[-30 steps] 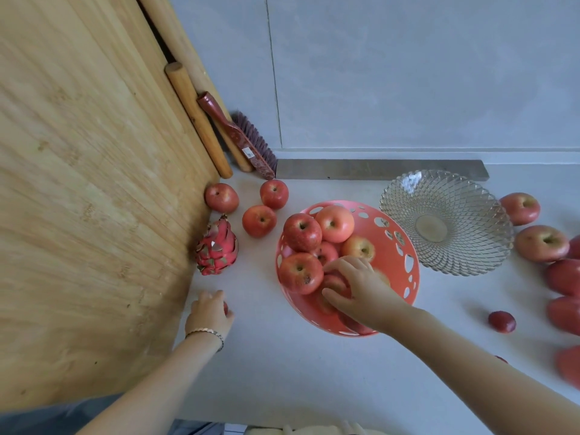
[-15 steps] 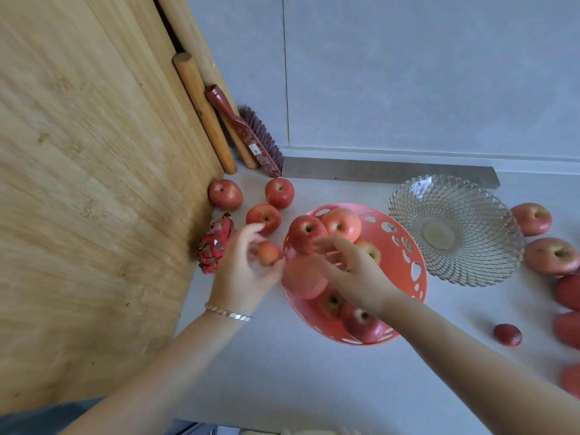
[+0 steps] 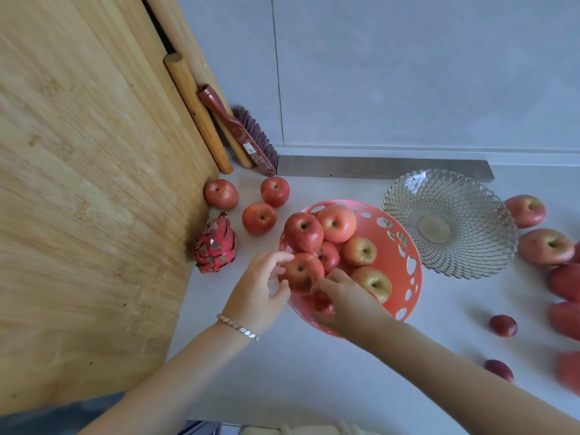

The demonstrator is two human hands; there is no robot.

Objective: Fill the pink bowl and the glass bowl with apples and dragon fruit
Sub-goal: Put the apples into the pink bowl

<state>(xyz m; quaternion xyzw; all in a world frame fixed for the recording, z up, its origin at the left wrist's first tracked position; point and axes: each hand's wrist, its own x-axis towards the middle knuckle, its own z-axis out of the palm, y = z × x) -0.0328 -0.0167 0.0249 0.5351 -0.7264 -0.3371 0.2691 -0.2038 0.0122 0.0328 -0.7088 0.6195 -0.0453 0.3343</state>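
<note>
Centre frame: pink bowl (image 3: 405, 255), heaped with apples. Your left hand (image 3: 260, 293), fingers spread, touches the front apple (image 3: 303, 271). Your right hand (image 3: 345, 304) pinches a small red fruit (image 3: 323, 304). Centre right: glass bowl (image 3: 470, 246). Left of centre: dragon fruit (image 3: 216, 244).

No legible text; brush (image 3: 248, 142) label unreadable.

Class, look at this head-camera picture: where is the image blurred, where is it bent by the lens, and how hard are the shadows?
Head view: the red fruit at the right edge is smeared; the wooden board and the wall lines lean and curve, a wide-angle effect; light is soft, with only a faint shadow beside the dragon fruit; the glass bowl shows mild glints, no harsh glare.
</note>
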